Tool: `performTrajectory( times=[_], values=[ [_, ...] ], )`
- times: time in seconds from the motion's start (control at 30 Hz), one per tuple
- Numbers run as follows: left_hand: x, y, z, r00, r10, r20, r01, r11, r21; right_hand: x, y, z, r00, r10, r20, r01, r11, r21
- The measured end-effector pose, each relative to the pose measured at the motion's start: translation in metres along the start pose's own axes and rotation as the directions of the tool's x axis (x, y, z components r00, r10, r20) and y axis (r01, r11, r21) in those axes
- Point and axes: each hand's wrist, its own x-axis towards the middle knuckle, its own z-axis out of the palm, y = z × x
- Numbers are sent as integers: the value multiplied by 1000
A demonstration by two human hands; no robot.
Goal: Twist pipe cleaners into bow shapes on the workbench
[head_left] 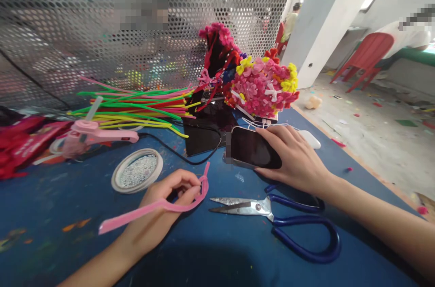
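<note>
My left hand [159, 214] is closed in a pinch on a pink pipe cleaner [136, 214] bent into a loop near its tip, low over the blue table [68, 214]. My right hand [295, 160] grips a black phone [253, 149] by its right end, screen dark, just above the table. Blue-handled scissors [272, 217] lie shut between my two forearms.
A round lid of small white beads [137, 170] sits left of centre. A pink glue gun [91, 135] with a black cord, a bundle of coloured pipe cleaners [136, 106], and a pile of pipe-cleaner flowers [261, 85] stand further back. A perforated metal screen [102, 29] closes the far side. Red chair [367, 56] at right.
</note>
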Motion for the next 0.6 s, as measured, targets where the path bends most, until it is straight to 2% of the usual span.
performTrajectory(
  times=[0.1, 0.13, 0.23, 0.3, 0.33, 0.4, 0.43, 0.53, 0.6],
  values=[
    [-1, 2, 1, 999, -4, -38, 0, 995, -97, 1, 8, 3, 994, 12, 110, -19, 998, 65],
    [-1, 3, 1, 999, 0, -53, -7, 991, -136, 2, 8, 2, 993, 12, 114, -22, 996, 88],
    [0, 8, 3, 997, 12, -80, -34, 960, -277, 7, -2, -5, 1000, -4, 3, 4, 979, 203],
    [1, 11, 5, 998, 9, -60, -32, 920, -390, 15, -21, -11, 1000, -8, 11, 3, 917, 400],
    [1, 12, 6, 999, 6, -43, -24, 897, -442, 19, -32, -13, 995, -26, 96, -29, 844, 536],
    [0, 13, 8, 1000, 0, -13, -7, 847, -531, 30, -56, -13, 947, -78, 310, -197, 620, 759],
    [-1, 14, 9, 1000, 0, -3, -2, 825, -566, 35, -67, -10, 920, -104, 377, -279, 500, 820],
    [-4, 13, 8, 1000, 10, -11, -14, 755, -655, 45, -89, 7, 856, -164, 490, -483, 86, 872],
    [-5, 13, 7, 999, 8, -36, -31, 706, -707, 47, -94, 17, 829, -213, 517, -554, -196, 809]
  ],
)
